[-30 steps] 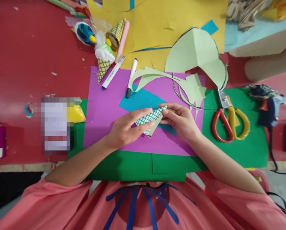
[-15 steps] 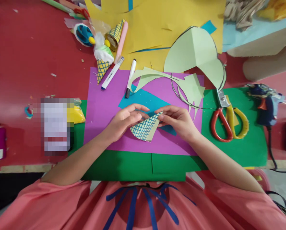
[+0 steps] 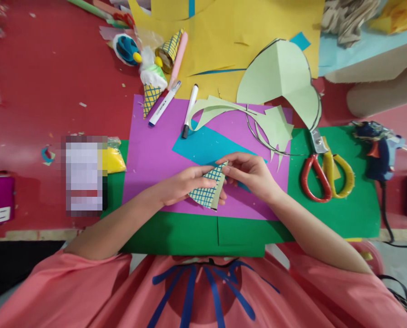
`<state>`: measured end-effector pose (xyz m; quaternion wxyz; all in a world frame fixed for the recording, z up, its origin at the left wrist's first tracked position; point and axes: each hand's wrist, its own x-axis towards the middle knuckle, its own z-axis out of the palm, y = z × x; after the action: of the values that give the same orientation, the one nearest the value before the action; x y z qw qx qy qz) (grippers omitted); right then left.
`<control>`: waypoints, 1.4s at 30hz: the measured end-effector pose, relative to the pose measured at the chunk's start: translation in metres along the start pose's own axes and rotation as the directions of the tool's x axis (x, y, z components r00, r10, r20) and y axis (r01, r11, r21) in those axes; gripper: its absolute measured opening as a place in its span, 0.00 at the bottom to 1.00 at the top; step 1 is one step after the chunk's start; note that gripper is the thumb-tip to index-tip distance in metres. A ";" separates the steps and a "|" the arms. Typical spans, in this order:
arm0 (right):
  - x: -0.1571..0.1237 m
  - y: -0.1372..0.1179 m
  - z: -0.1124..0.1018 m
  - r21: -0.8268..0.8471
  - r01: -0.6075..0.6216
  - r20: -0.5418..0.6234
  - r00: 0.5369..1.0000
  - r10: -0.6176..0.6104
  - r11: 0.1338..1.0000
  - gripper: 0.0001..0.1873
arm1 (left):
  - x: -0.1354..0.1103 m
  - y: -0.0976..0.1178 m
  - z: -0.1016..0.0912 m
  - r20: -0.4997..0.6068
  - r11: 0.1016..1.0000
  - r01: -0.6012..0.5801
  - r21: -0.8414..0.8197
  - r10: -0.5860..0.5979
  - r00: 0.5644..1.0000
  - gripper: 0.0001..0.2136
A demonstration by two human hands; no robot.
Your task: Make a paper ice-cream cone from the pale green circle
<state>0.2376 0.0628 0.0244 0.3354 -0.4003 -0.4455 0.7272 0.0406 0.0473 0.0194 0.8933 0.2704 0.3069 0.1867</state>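
A pale paper piece with a blue grid pattern, folded into a cone shape, is between my hands above the purple sheet. My left hand is closed on it, thumb across the gridded front and fingers behind. My right hand pinches its pointed top end between thumb and fingers. A plain strip runs down the paper's right edge. Just beyond my hands lies a blue paper sheet, partly covered by them.
Green paper offcuts, a white marker and a blue-capped marker lie ahead. Scissors and a glue gun are on the right. Finished-looking paper ice cream cones stand at the upper left, near a yellow packet.
My left hand has moved onto the gridded paper, its thumb now over the front and its fingers behind. The right hand keeps its pinch at the tip. The view has shifted slightly.
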 end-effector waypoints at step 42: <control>-0.006 0.005 0.004 -0.251 -0.012 0.099 0.994 0.038 0.968 0.16 | 0.001 -0.009 0.010 -0.337 0.679 -0.201 0.706 0.571 0.748 0.11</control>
<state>0.2363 0.0547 0.0229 0.2494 -0.4069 -0.5453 0.6891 0.0497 0.0372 0.0202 0.5635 0.5504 0.5184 0.3329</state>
